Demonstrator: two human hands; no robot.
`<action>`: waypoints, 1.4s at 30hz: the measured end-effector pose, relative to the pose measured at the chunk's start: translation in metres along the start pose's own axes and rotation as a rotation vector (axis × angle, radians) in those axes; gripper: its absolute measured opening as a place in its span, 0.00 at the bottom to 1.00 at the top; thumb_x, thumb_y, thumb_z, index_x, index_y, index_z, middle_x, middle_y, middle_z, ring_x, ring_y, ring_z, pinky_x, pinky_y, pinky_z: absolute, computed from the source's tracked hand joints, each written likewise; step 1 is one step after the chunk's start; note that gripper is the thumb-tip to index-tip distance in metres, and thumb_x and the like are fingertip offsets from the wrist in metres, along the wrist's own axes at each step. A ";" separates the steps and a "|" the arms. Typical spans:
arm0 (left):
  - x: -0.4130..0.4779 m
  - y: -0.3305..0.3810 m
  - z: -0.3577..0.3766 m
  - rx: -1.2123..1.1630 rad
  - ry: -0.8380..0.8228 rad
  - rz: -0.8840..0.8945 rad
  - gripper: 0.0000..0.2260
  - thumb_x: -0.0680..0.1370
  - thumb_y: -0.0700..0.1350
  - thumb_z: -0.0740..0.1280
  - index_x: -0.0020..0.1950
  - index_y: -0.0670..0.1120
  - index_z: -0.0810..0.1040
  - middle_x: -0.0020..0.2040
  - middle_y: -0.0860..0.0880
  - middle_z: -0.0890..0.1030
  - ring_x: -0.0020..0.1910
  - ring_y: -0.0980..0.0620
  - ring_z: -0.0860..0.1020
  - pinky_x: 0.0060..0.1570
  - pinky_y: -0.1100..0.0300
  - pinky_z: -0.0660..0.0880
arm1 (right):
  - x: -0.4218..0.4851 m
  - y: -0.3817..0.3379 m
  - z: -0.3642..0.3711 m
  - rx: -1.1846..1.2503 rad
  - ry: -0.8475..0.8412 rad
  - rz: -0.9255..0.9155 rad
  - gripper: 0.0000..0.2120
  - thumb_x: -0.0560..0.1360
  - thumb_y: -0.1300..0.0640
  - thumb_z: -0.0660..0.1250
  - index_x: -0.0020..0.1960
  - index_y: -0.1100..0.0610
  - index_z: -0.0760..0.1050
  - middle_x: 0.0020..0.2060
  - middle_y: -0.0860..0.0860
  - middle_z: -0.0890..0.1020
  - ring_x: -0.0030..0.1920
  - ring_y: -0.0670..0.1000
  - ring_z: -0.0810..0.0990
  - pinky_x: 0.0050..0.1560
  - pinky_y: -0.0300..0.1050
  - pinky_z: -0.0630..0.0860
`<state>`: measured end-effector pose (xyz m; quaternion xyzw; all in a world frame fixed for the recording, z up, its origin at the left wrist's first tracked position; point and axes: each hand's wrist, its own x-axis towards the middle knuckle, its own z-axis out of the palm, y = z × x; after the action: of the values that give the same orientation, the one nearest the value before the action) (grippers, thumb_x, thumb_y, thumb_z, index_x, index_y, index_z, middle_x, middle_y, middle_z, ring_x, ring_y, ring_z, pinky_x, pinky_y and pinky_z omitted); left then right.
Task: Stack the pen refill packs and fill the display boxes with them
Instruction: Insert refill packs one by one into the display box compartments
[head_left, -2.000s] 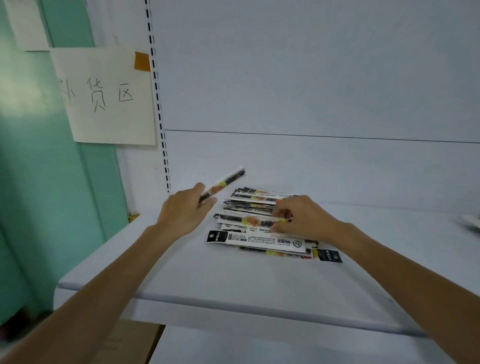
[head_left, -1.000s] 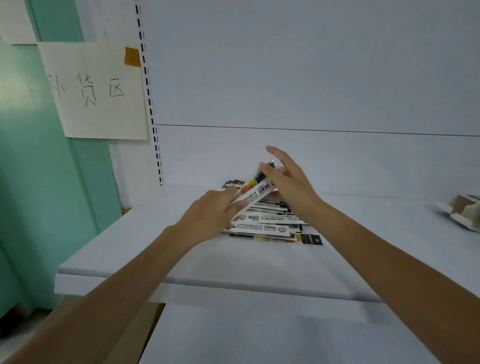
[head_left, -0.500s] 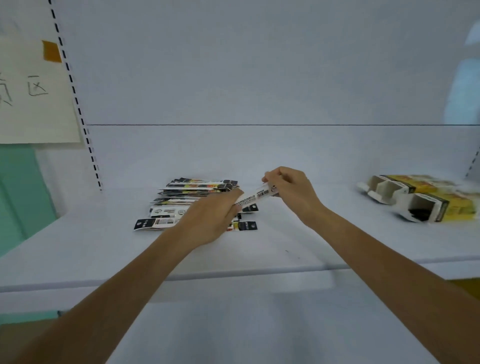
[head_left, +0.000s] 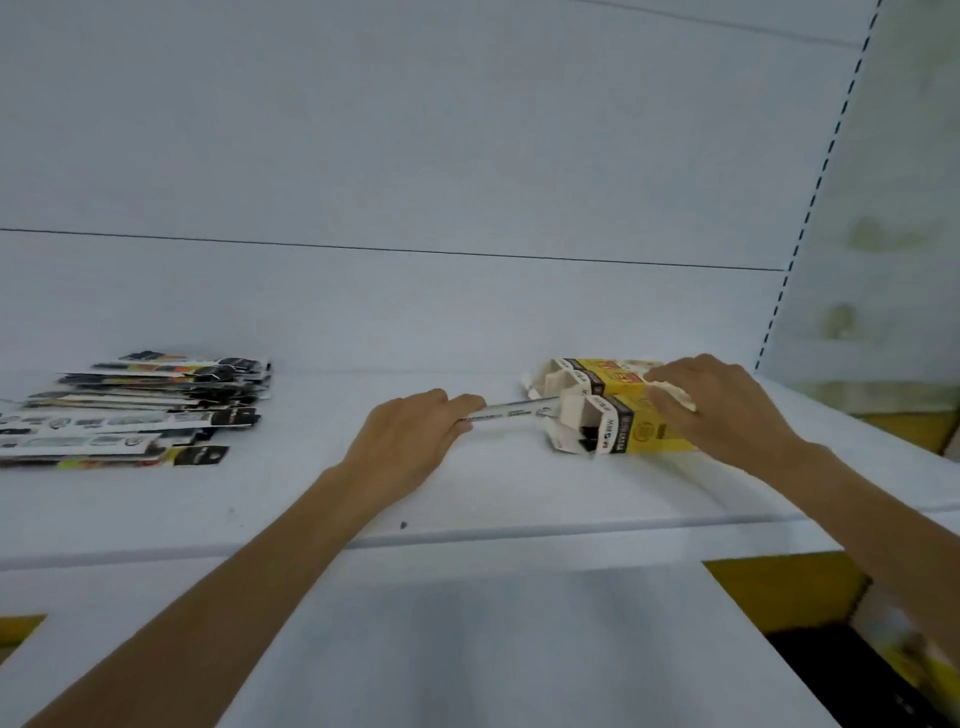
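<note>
Two yellow display boxes lie on their sides on the white shelf (head_left: 519, 499), open ends facing left: a near box (head_left: 618, 431) and a far box (head_left: 587, 376). My left hand (head_left: 410, 441) grips a small stack of refill packs (head_left: 511, 410) by one end; the other end sits in the near box's mouth. My right hand (head_left: 722, 410) lies on top of the near box, fingers curled over it. Several loose refill packs (head_left: 140, 405) are spread on the shelf at the far left.
A slotted shelf upright (head_left: 810, 208) runs down the right side, with a pale side panel beyond it. A lower white shelf (head_left: 467, 649) sticks out below the front edge. Yellow-brown cartons (head_left: 779, 592) show under the shelf at the right.
My view has swung right from the loose pile to the boxes. Both hands carried the gathered packs rightwards; my right hand let go of them and now rests on the near box.
</note>
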<state>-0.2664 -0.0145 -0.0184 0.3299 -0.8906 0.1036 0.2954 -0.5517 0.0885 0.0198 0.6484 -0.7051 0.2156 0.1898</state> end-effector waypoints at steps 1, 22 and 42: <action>0.003 0.008 0.003 0.006 0.013 -0.006 0.16 0.82 0.50 0.52 0.69 0.56 0.67 0.48 0.51 0.74 0.49 0.49 0.75 0.41 0.61 0.63 | -0.005 0.017 0.003 -0.027 -0.025 -0.008 0.19 0.77 0.45 0.58 0.59 0.55 0.77 0.56 0.52 0.81 0.57 0.56 0.76 0.57 0.53 0.69; 0.073 0.085 0.058 -0.164 -0.223 -0.098 0.18 0.77 0.43 0.63 0.66 0.51 0.70 0.55 0.49 0.72 0.56 0.49 0.70 0.50 0.62 0.63 | -0.012 0.089 0.054 0.176 0.059 -0.109 0.23 0.74 0.44 0.53 0.60 0.51 0.77 0.56 0.52 0.80 0.56 0.57 0.76 0.55 0.56 0.71; 0.064 0.065 0.044 -0.621 -0.014 -0.752 0.11 0.76 0.46 0.66 0.57 0.46 0.77 0.51 0.48 0.80 0.47 0.53 0.76 0.39 0.66 0.67 | -0.010 0.092 0.062 0.204 0.175 -0.118 0.23 0.74 0.44 0.52 0.58 0.50 0.79 0.53 0.50 0.81 0.53 0.57 0.77 0.50 0.56 0.73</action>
<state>-0.3675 -0.0151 -0.0149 0.5258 -0.7006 -0.2830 0.3907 -0.6417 0.0688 -0.0426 0.6833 -0.6209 0.3303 0.1963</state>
